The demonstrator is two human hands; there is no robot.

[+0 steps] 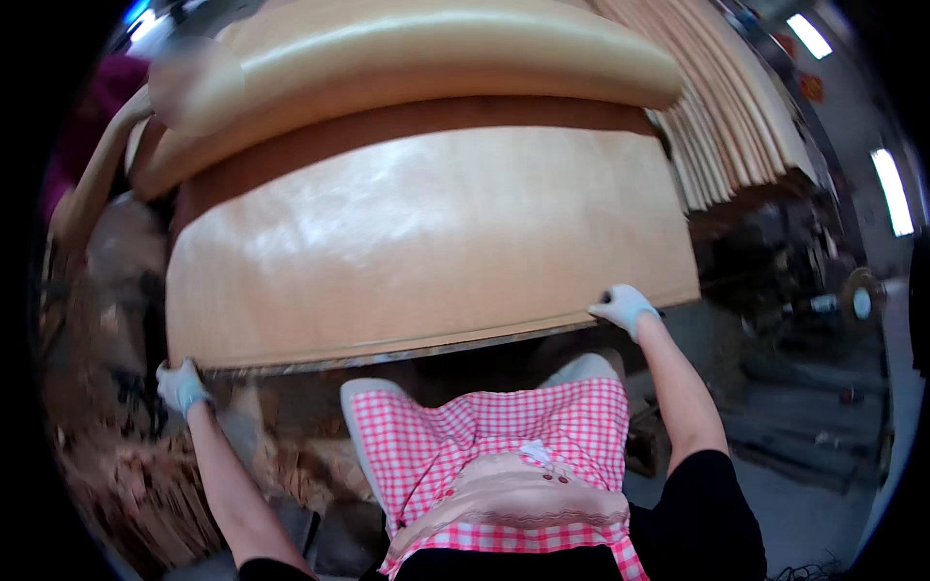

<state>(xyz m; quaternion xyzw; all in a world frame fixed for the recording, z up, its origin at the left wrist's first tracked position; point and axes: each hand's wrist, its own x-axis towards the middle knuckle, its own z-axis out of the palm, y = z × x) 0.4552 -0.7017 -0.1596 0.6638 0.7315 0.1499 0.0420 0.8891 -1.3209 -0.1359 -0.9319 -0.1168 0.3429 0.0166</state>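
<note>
The tan sheet (pixel 436 252) looked smooth and shiny, like wood, and the checked apron (pixel 552 416) was dull cloth

From my remote feed I see the flat sheet (pixel 436 242) as light tan with a whitish gloss, a darker line along its near edge. Behind it, I make out a reddish-brown surface (pixel 417 120) and a cream-yellow curved sheet (pixel 465 53). My view shows white gloves on the left hand (pixel 182 385) and right hand (pixel 623 308). The apron (pixel 412 431) is pink-and-white check with a beige panel (pixel 504 489) and dark red-brown buttons (pixel 555 477); the sleeve (pixel 717 523) is black. A co-worker's sleeve (pixel 114 85) looks dark magenta.
</note>
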